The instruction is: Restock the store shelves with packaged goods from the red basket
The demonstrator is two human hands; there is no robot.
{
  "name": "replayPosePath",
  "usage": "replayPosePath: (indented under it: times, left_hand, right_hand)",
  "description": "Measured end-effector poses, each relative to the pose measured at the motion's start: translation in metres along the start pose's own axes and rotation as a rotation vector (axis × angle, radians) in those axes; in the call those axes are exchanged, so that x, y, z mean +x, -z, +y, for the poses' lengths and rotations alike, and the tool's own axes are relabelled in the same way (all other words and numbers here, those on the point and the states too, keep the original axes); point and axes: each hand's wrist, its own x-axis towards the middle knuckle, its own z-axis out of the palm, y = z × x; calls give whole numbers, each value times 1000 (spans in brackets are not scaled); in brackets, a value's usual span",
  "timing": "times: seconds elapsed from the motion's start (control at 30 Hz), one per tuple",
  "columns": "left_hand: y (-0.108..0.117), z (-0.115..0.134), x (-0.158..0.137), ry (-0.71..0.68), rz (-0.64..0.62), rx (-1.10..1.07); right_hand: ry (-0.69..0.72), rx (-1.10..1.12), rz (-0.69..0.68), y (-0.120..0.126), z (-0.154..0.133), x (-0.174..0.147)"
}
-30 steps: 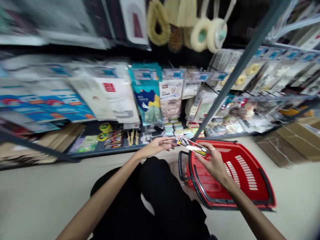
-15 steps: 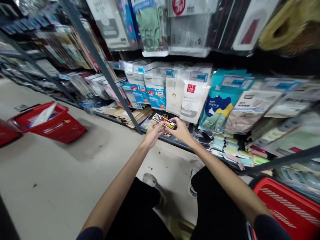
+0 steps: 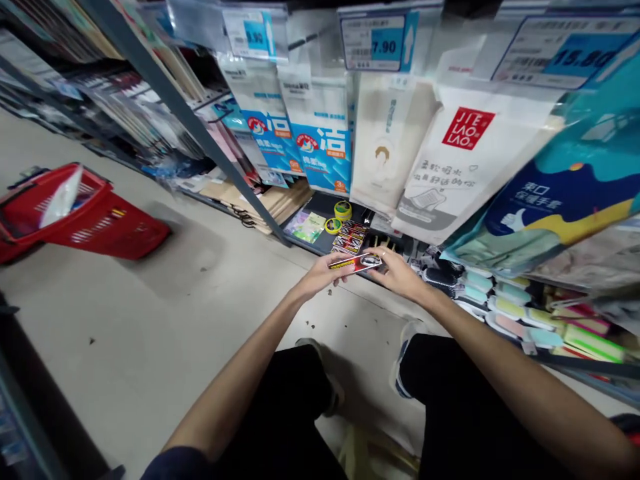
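Hands, left (image 3: 320, 275) and right (image 3: 397, 270), grip a slim packet (image 3: 355, 263) above the bottom shelf (image 3: 320, 241).

Between my left hand (image 3: 320, 275) and my right hand (image 3: 397, 270) sits a flat, glossy printed card packet (image 3: 356, 263); beyond it, glossy plastic bags (image 3: 453, 167) hang above matt brown paper sheets (image 3: 280, 200).

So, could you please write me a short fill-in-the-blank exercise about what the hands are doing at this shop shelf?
1. The left hand and right hand hold a flat, narrow packet by its two ____.
2. The basket on the floor at the left is ____ in colour.
3. The price tag above the white hanging bags reads ____.
4. The yellow tape rolls lie on the ____ shelf.

Missing words: ends; red; 7.90; bottom
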Motion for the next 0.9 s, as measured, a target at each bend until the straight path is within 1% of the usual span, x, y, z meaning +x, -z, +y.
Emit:
replayPosePath:
  times: [0.03,0.07,0.13,0.17,0.2,0.3,0.37,0.47,0.53,0.57,0.63,0.7,0.77,0.83,0.9]
  left_hand:
    - [2,-4,6,44,-12,-18]
    - [3,-9,12,98,0,-36]
    - [3,-21,22,212,107,-57]
    - [3,-27,26,256,174,-58]
    - [1,-33,30,288,233,-55]
    - [-1,-45,42,316,344,-11]
    - [1,-48,49,303,407,43]
    - [12,-49,58,278,503,85]
    - [20,-50,61,269,511,58]
    - [23,-51,62,268,494,28]
    - [26,-52,62,264,436,-52]
    - [26,-52,61,243,378,-136]
    - [27,-51,62,202,351,-202]
    - [28,-48,64,162,356,-240]
    - [30,-47,67,134,371,-224]
  right_hand:
    - [-44,-65,-31,-2,7,-1]
    - [-120,-131,-70,-4,15,-2]
    - [-309,-231,-171,-11,30,-9]
    - [-381,-256,-212,-15,36,-14]
    - [-424,-266,-238,-20,41,-17]
    - [-435,-234,-229,-31,50,-23]
    - [-440,-205,-176,-35,53,-19]
    - [-458,-157,-79,-36,57,-5]
    - [-468,-54,-10,-36,60,5]
    - [-471,27,23,-35,61,10]
    - [-469,200,75,-36,63,18]
    - [-460,307,93,-38,65,23]
    - [-462,349,99,-40,66,27]
    - [-476,359,93,-42,66,30]
    - [-480,347,60,-43,67,32]
